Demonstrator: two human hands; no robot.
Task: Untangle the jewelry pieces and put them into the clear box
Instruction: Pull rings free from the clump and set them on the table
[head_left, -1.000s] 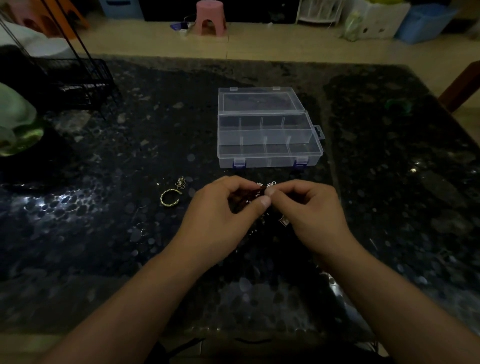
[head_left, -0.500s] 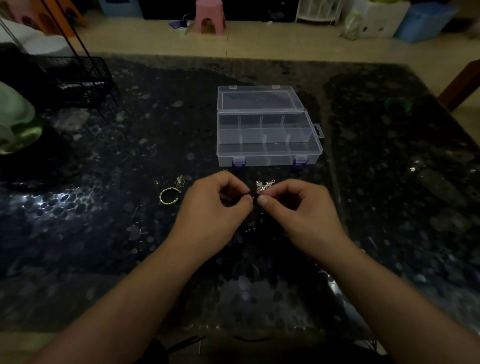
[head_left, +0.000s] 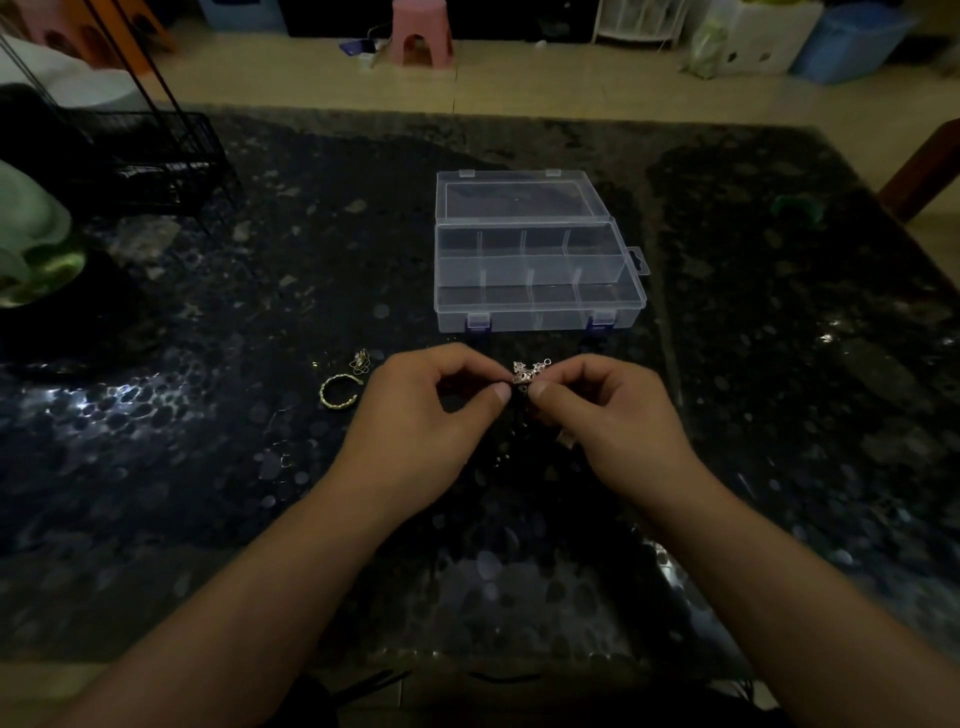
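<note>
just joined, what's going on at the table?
A person is working a small silver tangle of jewelry just above the dark table, pinching it between the left hand and right hand. The clear box sits open just beyond the hands, and its compartments look empty. A gold ring and another small piece lie on the table left of the hands. Nothing has gone into the box yet.
</note>
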